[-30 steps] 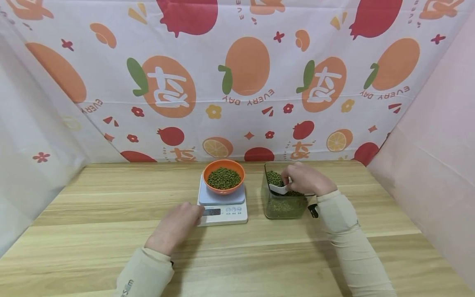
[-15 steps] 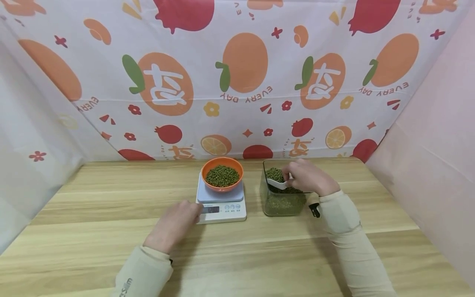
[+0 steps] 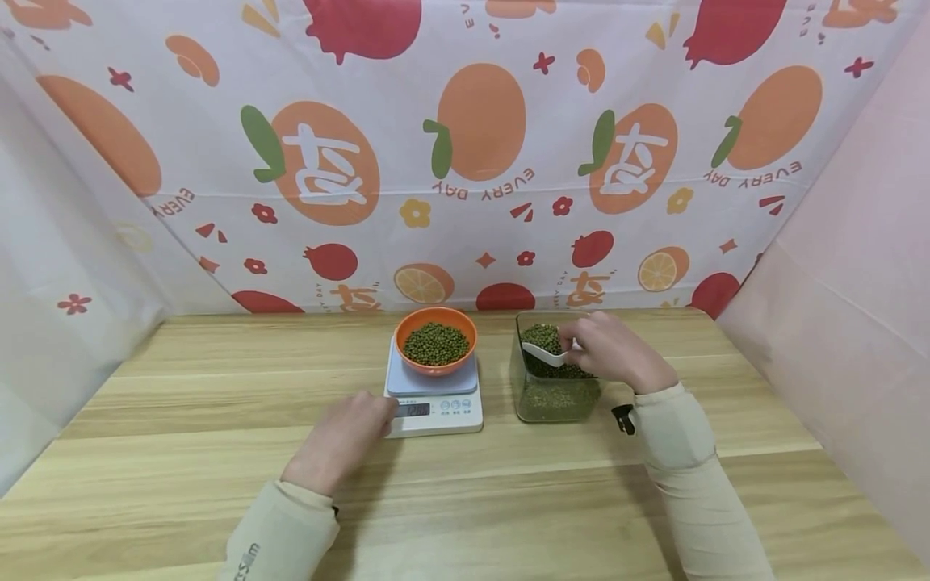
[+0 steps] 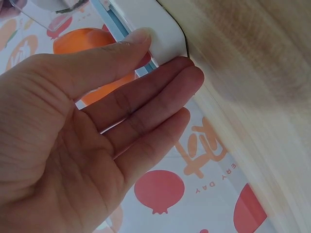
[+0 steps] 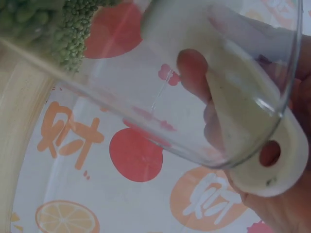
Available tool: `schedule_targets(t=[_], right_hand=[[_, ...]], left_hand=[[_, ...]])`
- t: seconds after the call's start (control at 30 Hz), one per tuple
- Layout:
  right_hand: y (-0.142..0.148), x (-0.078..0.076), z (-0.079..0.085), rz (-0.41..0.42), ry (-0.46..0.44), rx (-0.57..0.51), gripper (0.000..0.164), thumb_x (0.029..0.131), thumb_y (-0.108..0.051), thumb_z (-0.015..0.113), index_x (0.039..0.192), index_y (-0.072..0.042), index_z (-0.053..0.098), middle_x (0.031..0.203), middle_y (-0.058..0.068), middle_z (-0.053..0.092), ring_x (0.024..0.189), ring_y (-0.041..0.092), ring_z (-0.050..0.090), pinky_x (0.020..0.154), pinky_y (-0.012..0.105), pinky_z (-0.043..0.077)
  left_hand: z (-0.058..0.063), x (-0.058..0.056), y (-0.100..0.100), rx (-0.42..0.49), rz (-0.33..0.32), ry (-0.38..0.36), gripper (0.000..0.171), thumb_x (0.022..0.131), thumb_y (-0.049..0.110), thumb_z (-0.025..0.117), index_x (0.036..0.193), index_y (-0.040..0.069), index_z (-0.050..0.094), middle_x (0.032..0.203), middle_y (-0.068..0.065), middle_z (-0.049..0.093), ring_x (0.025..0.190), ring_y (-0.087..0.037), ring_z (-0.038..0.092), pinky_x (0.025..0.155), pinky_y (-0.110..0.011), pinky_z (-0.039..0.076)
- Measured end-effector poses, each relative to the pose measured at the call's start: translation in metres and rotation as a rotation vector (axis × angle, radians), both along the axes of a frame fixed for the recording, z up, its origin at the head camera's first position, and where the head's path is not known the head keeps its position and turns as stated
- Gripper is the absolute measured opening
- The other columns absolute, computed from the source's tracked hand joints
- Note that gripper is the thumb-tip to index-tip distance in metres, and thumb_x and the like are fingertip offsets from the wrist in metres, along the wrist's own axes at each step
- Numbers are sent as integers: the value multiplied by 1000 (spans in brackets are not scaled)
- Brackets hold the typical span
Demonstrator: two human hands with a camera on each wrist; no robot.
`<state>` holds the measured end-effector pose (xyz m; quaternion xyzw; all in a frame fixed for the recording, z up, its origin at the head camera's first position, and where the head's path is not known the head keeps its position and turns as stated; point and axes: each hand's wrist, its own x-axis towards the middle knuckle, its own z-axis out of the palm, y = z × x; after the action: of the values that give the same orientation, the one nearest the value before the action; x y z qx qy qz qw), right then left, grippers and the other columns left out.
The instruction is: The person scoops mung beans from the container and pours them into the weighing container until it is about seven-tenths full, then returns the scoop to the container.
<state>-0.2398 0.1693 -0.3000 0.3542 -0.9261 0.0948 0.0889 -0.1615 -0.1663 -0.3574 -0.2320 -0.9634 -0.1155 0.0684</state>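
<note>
In the head view my right hand [image 3: 606,347] holds a white spoon [image 3: 543,354] inside the clear, green-tinted container [image 3: 557,409] of mung beans. The right wrist view shows the spoon's handle [image 5: 291,170], with a hole near its end, through the clear wall; its bowl is not plainly seen there. My left hand [image 3: 349,440] pinches the left front corner of a white kitchen scale [image 3: 465,424], thumb on the edge, other fingers rather straight. On the scale stands an orange bowl [image 3: 436,370] with mung beans [image 3: 436,344] in it.
A wooden table [image 3: 465,516] carries everything. Behind it hangs a fruit-printed cloth [image 3: 392,97], and pale cloth [image 3: 857,347] closes the right side. The bowl and scale stand left of the container, with a narrow gap between.
The spoon has risen slightly among the beans and tilted, and my right hand has shifted a little right. My left hand stays at the scale's corner.
</note>
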Motion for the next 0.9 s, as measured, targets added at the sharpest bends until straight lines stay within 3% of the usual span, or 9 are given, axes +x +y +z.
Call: schedule_targets(t=[0.23, 0.9], right_hand=[[4, 6, -1, -34, 27, -35, 15, 74, -8, 69, 68, -16, 58, 58, -7, 51, 52, 9, 39, 49, 29, 37], [24, 19, -9, 2, 167, -128, 16, 73, -6, 70, 72, -14, 56, 57, -8, 51, 49, 8, 38, 45, 27, 35]], left_hand=[[0, -1, 1, -8, -3, 7, 13, 75, -3, 62, 67, 8, 59, 52, 3, 41, 48, -10, 38, 43, -25, 37], [-3, -3, -1, -8, -29, 33, 12, 74, -3, 63, 68, 7, 59, 52, 2, 46, 48, -10, 38, 43, -26, 37]])
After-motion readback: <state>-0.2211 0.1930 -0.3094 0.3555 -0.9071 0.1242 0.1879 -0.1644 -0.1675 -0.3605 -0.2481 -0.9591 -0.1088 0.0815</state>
